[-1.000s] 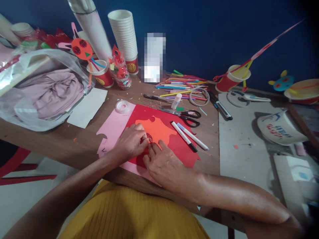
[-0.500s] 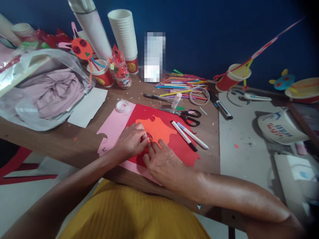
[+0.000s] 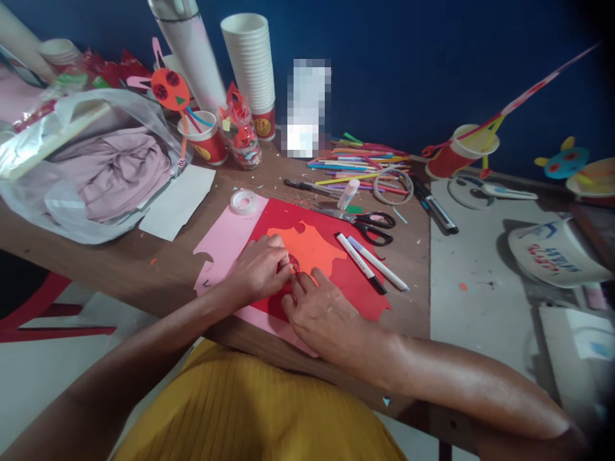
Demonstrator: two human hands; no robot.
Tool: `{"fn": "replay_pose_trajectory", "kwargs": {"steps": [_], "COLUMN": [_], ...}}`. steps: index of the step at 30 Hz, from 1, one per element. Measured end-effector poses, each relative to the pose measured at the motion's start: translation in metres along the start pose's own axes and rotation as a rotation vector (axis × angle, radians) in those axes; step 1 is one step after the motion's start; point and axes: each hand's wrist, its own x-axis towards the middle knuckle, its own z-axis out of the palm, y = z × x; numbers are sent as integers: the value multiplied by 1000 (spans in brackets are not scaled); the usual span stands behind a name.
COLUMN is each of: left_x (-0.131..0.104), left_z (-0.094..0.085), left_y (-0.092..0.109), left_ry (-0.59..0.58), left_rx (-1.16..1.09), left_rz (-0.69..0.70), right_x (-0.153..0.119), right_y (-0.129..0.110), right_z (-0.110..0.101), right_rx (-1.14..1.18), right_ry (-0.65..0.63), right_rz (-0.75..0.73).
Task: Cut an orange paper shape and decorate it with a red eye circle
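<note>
My left hand (image 3: 262, 269) has its fingers curled together at the edge of a small dark-patterned paper piece (image 3: 295, 262). What its fingertips pinch is hidden. My right hand (image 3: 321, 307) lies palm down from the other side, with bent fingers apart and fingertips meeting the left ones by that piece. Beneath both is an orange paper cutout (image 3: 314, 246) with a jagged, scalloped edge. It rests on red paper (image 3: 350, 291), which overlaps a pink sheet (image 3: 223, 243). A roll of clear tape (image 3: 243, 202) sits on the pink sheet's upper corner.
Black-handled scissors (image 3: 372, 224), two markers (image 3: 365, 264) and a glue stick (image 3: 348, 194) lie beyond the paper. Behind are coloured sticks (image 3: 358, 163), stacked paper cups (image 3: 248, 64) and a decorated cup (image 3: 204, 137). A plastic bag with cloth (image 3: 110, 173) stands left.
The view has shifted slightly, so everything sits a little further right. Both hands keep nearly the same pose over the orange cutout.
</note>
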Motion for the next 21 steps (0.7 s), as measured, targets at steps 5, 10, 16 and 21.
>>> {"fn": "replay_pose_trajectory", "kwargs": {"steps": [5, 10, 16, 21], "left_x": [0, 0, 0, 0], "left_z": [-1, 2, 4, 2], "left_y": [2, 0, -1, 1], "left_ry": [-10, 16, 24, 12], "left_rx": [30, 31, 26, 24], "left_rz": [-2, -5, -6, -20], "right_x": [2, 5, 5, 4], "right_y": [1, 3, 1, 0], "right_z": [-5, -10, -3, -4], "right_rx": [12, 31, 28, 51], "right_ry": [-10, -92, -39, -52], "right_rz": [-14, -27, -23, -6]}}
